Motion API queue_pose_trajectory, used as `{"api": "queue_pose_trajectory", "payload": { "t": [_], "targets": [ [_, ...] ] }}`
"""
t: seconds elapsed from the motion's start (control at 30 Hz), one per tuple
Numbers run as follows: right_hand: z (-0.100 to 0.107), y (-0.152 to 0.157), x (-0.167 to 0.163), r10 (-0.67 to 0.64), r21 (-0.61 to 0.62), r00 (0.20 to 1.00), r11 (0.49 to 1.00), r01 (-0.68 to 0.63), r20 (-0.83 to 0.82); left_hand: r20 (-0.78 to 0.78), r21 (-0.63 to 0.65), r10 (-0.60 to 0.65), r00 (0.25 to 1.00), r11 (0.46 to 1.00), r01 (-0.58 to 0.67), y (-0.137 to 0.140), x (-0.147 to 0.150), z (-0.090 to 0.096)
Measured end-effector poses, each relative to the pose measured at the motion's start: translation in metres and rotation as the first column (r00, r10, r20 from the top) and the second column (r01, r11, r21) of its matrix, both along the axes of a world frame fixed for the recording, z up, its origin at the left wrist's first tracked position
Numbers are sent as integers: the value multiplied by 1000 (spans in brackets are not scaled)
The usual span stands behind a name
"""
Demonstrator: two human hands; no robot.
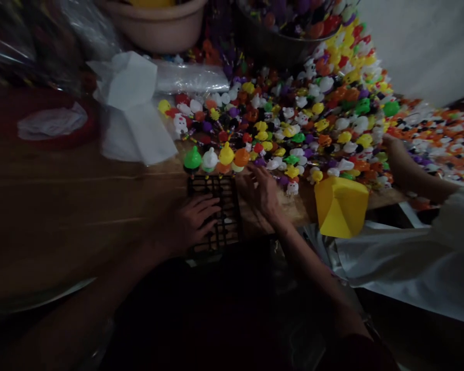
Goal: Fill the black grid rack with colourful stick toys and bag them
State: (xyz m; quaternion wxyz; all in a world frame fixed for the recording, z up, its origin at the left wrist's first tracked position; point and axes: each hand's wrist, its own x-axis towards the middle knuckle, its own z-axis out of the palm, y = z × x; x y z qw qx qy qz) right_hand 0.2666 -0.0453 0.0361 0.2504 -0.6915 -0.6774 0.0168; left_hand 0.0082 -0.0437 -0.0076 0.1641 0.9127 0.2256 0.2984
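Observation:
A black plastic grid rack (227, 219) lies on the wooden table in front of me. My left hand (195, 221) rests over its left side, fingers stretched out and holding nothing I can see. Along the rack's far edge stands a row of small plastic figures: a green one (192, 158), a white one (209, 161), a yellow one (226, 153) and an orange one (241, 157). My right hand (265, 191) is just right of the rack, its fingers apart and bent toward the front of a heap of colourful figures (286, 129). Dim light blurs its fingertips.
Behind the heap stand a dark metal bowl (286, 44) of figures and a pink basin (158, 26). White folded paper (133, 113) and a clear plastic roll (191, 78) lie at left. A yellow folded box (341, 208) sits near another person's arm (413, 172) at right.

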Motion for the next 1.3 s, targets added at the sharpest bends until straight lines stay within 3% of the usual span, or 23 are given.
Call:
{"api": "queue_pose_trajectory", "payload": {
  "t": [0.07, 0.17, 0.23, 0.3, 0.4, 0.53, 0.6, 0.73, 0.87, 1.03, 1.13, 1.3],
  "targets": [
    [30, -6, 35, -164, -144, 954, 968, 204, 252, 14, 27, 18, 1000, 999, -19, -2, -1, 3],
    [69, -7, 88, -339, -222, 796, 839, 497, 502, 48, 68, 42, 998, 997, -45, -3, -1, 10],
    [80, -2, 114, -377, -241, 753, 788, 567, 539, 42, 65, 73, 996, 995, -75, -2, 1, 14],
    [76, 5, 131, -385, -263, 731, 755, 600, 564, -10, 58, 107, 994, 993, -106, -1, 3, 15],
    [55, 14, 149, -397, -246, 741, 768, 591, 541, -87, 73, 131, 988, 990, -125, 2, 6, 13],
    [40, 15, 163, -427, 15, 833, 893, 451, 352, -90, 87, 154, 984, 985, -147, 3, 8, 10],
    [44, 11, 156, -373, 109, 877, 928, 357, 304, -88, 90, 173, 981, 982, -165, 2, 11, 9],
    [52, -4, 107, -294, 130, 933, 954, 271, 208, -96, 75, 243, 965, 969, -237, -4, 23, 11],
    [33, -26, 41, -219, 43, 959, 972, 230, -179, -105, 2, 275, 956, 961, -276, -8, 35, 17],
    [4, -44, -11, -68, -14, 769, 997, 76, -636, 91, 3, 256, 962, 966, -257, 0, 20, 20],
    [-2, -46, -23, -62, -15, 681, 997, 74, -729, 64, 23, 293, 954, 955, -295, 12, 2, 21],
    [-2, -26, -55, -31, -40, 623, 999, 0, -781, -97, -34, 312, 945, 948, -316, 23, -8, 19]
  ]
}}
